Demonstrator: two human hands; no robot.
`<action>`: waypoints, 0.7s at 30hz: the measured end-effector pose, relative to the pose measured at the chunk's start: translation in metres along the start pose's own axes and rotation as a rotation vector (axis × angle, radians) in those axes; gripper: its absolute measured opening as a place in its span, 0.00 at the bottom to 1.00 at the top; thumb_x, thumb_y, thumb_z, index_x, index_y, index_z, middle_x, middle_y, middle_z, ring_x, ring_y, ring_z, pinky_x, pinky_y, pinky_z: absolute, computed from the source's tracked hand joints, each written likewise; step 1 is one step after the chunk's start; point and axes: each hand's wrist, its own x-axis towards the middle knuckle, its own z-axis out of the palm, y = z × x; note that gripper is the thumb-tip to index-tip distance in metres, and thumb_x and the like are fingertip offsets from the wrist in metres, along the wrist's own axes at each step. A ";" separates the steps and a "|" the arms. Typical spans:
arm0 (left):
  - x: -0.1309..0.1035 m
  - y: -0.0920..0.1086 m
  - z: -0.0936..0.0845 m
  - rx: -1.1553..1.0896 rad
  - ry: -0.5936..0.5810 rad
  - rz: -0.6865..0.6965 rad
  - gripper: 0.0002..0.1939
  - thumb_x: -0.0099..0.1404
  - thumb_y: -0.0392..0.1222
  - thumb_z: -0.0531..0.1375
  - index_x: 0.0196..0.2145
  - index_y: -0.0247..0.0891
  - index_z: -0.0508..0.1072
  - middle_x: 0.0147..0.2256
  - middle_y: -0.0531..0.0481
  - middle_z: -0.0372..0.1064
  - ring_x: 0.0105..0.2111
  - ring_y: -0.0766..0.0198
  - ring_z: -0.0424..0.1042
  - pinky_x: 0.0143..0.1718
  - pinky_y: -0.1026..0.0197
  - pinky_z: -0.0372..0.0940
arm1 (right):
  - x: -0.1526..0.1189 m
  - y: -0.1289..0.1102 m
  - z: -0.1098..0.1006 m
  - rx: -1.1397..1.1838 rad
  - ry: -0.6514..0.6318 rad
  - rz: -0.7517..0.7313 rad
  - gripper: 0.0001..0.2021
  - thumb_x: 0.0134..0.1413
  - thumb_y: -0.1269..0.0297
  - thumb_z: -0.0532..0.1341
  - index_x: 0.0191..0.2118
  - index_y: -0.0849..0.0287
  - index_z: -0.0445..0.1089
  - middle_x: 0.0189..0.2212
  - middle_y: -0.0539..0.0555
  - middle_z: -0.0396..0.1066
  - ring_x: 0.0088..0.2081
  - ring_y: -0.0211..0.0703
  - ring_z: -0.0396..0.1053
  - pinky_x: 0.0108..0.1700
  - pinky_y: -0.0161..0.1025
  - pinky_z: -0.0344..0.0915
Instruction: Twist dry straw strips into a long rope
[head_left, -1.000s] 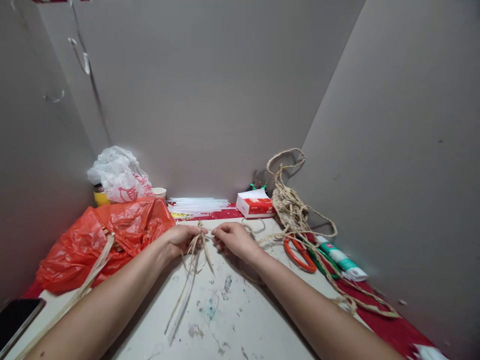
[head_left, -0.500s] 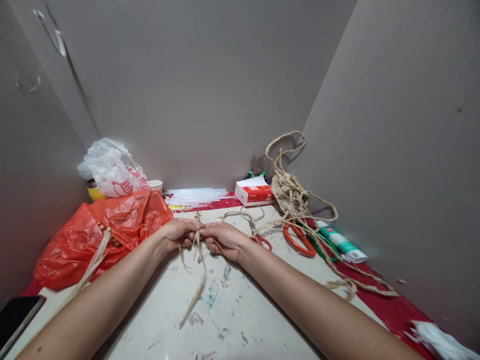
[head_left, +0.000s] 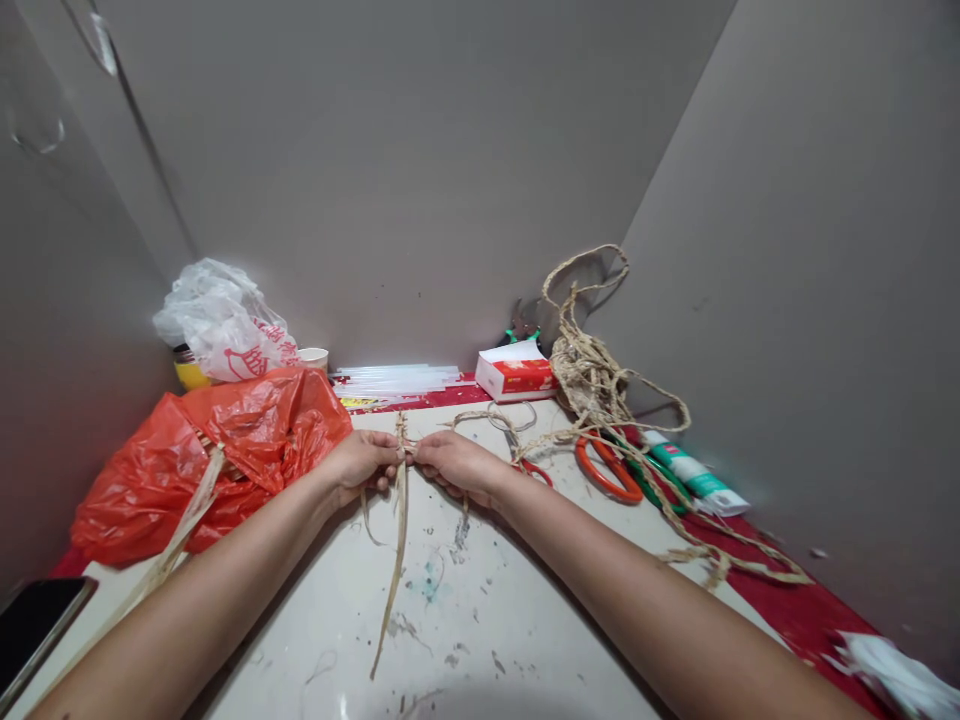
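Near the middle of the white board, my left hand [head_left: 365, 466] and my right hand [head_left: 455, 463] face each other, a small gap between them. Both pinch tan dried-fibre strands [head_left: 406, 453] at a narrow braided or knotted piece [head_left: 401, 425] that sticks up beyond my fingers. A long flat fibre strip [head_left: 394, 575] hangs from there toward me over the board. Thinner ends dangle under each hand. The fingertips partly cover the join. Behind my right hand lies a loop of braided fibre cord [head_left: 480, 416], next to red-handled scissors [head_left: 537, 472].
On the left are a red plastic bag [head_left: 217, 460] with fibre strips, a white bag [head_left: 225, 320] and a phone [head_left: 41, 630]. Clear sticks [head_left: 397, 382] and a tissue box [head_left: 517, 375] line the back. A coiled braided rope [head_left: 592, 375], orange-handled scissors [head_left: 607, 470] and a tube [head_left: 694, 470] lie right.
My hands have moved slightly apart, with strands now visible between them. The long strip hangs straighter and flatter. The view has shifted a little.
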 end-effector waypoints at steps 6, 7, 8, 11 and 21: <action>0.001 -0.002 -0.002 -0.012 0.032 0.031 0.07 0.48 0.31 0.63 0.29 0.29 0.75 0.15 0.55 0.60 0.15 0.76 0.56 0.14 0.72 0.51 | -0.002 -0.003 -0.001 -0.050 0.008 -0.071 0.06 0.52 0.67 0.59 0.27 0.62 0.64 0.21 0.49 0.67 0.17 0.29 0.62 0.15 0.25 0.55; 0.000 -0.003 -0.003 -0.013 0.033 0.034 0.08 0.48 0.31 0.64 0.29 0.28 0.75 0.15 0.54 0.61 0.15 0.76 0.56 0.14 0.72 0.51 | -0.001 -0.004 -0.001 -0.031 0.011 -0.070 0.05 0.52 0.67 0.59 0.29 0.63 0.65 0.23 0.50 0.68 0.19 0.30 0.64 0.17 0.26 0.57; 0.000 -0.003 -0.003 -0.016 0.032 0.038 0.08 0.47 0.32 0.64 0.29 0.28 0.75 0.16 0.53 0.62 0.15 0.75 0.57 0.14 0.72 0.51 | 0.000 -0.006 0.000 -0.003 0.003 -0.057 0.05 0.52 0.67 0.59 0.29 0.63 0.65 0.24 0.51 0.68 0.20 0.31 0.65 0.17 0.26 0.59; 0.000 -0.003 -0.004 -0.018 0.024 0.047 0.10 0.47 0.33 0.65 0.30 0.29 0.75 0.18 0.51 0.65 0.15 0.76 0.57 0.14 0.72 0.51 | 0.005 -0.011 0.001 0.079 -0.084 0.017 0.06 0.53 0.70 0.57 0.27 0.65 0.65 0.22 0.53 0.68 0.21 0.32 0.65 0.19 0.28 0.63; -0.001 -0.002 -0.005 -0.039 0.035 0.054 0.08 0.48 0.32 0.65 0.29 0.29 0.73 0.16 0.56 0.59 0.15 0.75 0.56 0.14 0.71 0.51 | 0.004 -0.014 0.010 -0.066 0.077 0.003 0.09 0.50 0.69 0.59 0.23 0.61 0.60 0.11 0.41 0.50 0.11 0.26 0.43 0.14 0.28 0.38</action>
